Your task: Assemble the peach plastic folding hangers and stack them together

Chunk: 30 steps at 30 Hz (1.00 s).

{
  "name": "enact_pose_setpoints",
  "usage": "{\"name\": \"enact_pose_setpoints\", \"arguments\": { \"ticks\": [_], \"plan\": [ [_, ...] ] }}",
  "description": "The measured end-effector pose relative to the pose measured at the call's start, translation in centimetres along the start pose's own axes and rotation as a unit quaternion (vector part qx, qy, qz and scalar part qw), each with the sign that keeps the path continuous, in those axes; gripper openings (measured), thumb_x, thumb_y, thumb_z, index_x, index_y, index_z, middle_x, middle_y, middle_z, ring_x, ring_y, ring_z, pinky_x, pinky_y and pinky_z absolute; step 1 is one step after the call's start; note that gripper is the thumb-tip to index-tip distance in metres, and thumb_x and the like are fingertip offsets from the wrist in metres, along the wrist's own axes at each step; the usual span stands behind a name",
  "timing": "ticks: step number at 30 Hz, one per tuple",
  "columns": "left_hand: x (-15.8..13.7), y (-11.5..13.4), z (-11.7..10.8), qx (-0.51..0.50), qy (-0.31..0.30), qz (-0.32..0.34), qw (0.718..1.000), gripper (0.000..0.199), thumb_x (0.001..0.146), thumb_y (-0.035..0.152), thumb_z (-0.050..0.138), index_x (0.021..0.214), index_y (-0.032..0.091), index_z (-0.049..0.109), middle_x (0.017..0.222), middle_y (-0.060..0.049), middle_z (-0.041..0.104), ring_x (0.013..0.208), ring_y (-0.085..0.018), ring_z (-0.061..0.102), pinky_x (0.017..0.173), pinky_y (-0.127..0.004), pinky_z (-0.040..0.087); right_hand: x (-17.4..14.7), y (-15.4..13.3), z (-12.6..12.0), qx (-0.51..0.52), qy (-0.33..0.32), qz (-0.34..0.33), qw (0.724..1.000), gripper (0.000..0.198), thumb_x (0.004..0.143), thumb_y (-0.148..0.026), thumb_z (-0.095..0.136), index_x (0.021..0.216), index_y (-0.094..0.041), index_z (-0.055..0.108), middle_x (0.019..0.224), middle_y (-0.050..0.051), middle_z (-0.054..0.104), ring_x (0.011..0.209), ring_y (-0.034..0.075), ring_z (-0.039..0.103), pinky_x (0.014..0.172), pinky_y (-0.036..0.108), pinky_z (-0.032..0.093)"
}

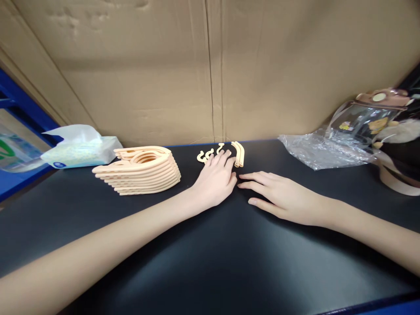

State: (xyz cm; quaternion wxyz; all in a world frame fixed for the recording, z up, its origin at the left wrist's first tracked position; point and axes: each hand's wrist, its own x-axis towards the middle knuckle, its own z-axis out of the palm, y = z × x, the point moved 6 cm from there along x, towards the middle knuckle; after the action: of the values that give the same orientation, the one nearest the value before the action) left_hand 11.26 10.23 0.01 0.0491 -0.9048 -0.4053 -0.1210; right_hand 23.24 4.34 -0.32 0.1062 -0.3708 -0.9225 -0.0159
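Observation:
Toward the back of the black table, my left hand (217, 180) lies palm down with its fingers stretched over a few small cream plastic hooks (209, 154). It partly covers them, and whether it touches them I cannot tell. Just right of its fingertips lie curved cream plastic strips (239, 154), side by side. My right hand (278, 194) hovers or rests close to the tabletop, its fingers apart and pointing at my left thumb, with nothing in it. Left of my left hand stands a neat stack of cream plastic folding hangers (141, 170).
A tissue pack (82, 151) sits at the back left. Crumpled clear plastic wrap (318, 151) and a clear bottle with a brown lid (364, 116) are at the right. A cardboard wall (147, 70) rises behind the black table (210, 267).

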Motion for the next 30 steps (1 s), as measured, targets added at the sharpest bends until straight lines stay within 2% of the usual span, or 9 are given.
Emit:
{"name": "enact_pose_setpoints", "arguments": {
  "ticks": [6,10,15,18,22,25,30],
  "plan": [
    [-2.2,-0.8,-0.7,0.04,-0.014,-0.048,0.998,0.054,0.097,0.037,0.041,0.136,0.0,0.042,0.148,-0.024,0.035,0.14,-0.035,0.027,0.114,-0.049,0.025,-0.1,0.0,0.0,-0.001,0.007,0.002,1.0,0.041,0.097,-0.037,0.038,0.131,-0.019,0.052,0.136,0.013,0.052,0.12,0.026,0.053,0.104,0.05,0.042],
    [-3.9,-1.2,-0.5,0.051,-0.043,-0.052,0.996,0.059,0.098,0.044,0.035,0.14,0.002,0.038,0.149,-0.022,0.033,0.141,-0.032,0.026,0.114,-0.048,0.026,-0.1,0.0,-0.1,0.0,0.007,0.008,1.0,0.041,0.097,-0.037,0.038,0.131,-0.019,0.053,0.137,0.012,0.052,0.122,0.026,0.052,0.105,0.051,0.04],
    [-4.6,-1.6,-0.5,0.033,-0.036,-0.053,0.997,0.058,0.098,0.046,0.033,0.141,0.007,0.038,0.15,-0.018,0.033,0.141,-0.031,0.027,0.114,-0.05,0.027,-0.1,-0.1,-0.2,0.008,0.016,0.007,1.0,0.04,0.097,-0.036,0.04,0.131,-0.021,0.053,0.137,0.012,0.053,0.122,0.026,0.053,0.105,0.051,0.041],
    [-4.6,-1.6,-0.4,0.024,-0.035,-0.056,0.998,0.059,0.097,0.047,0.033,0.14,0.006,0.038,0.15,-0.018,0.034,0.14,-0.031,0.029,0.112,-0.049,0.029,-0.1,-0.1,-0.2,0.008,0.018,0.008,1.0,0.04,0.097,-0.036,0.04,0.131,-0.021,0.053,0.136,0.012,0.053,0.122,0.026,0.053,0.104,0.051,0.041],
    [-4.6,-1.7,-0.8,0.039,-0.011,-0.066,0.997,0.055,0.097,0.042,0.038,0.136,0.004,0.044,0.144,-0.019,0.043,0.134,-0.031,0.039,0.109,-0.046,0.035,0.1,0.0,-0.1,0.009,0.009,0.012,1.0,0.04,0.097,-0.037,0.039,0.13,-0.021,0.053,0.137,0.012,0.051,0.122,0.026,0.052,0.105,0.051,0.04],
    [-4.7,-1.6,-1.3,0.058,0.018,-0.057,0.997,0.048,0.096,0.037,0.039,0.13,0.006,0.05,0.135,-0.018,0.053,0.126,-0.03,0.048,0.101,-0.045,0.043,0.2,0.1,0.0,0.013,0.008,0.014,1.0,0.04,0.097,-0.038,0.04,0.13,-0.021,0.053,0.137,0.011,0.052,0.122,0.026,0.052,0.106,0.051,0.039],
    [-4.9,-1.3,-1.6,0.072,0.029,-0.047,0.996,0.041,0.095,0.037,0.04,0.123,0.01,0.053,0.122,-0.015,0.062,0.112,-0.028,0.058,0.092,-0.042,0.048,0.3,0.1,0.0,0.026,0.019,0.015,0.999,0.039,0.096,-0.039,0.041,0.129,-0.022,0.054,0.134,0.011,0.054,0.12,0.026,0.054,0.104,0.052,0.04]
  ]
}}
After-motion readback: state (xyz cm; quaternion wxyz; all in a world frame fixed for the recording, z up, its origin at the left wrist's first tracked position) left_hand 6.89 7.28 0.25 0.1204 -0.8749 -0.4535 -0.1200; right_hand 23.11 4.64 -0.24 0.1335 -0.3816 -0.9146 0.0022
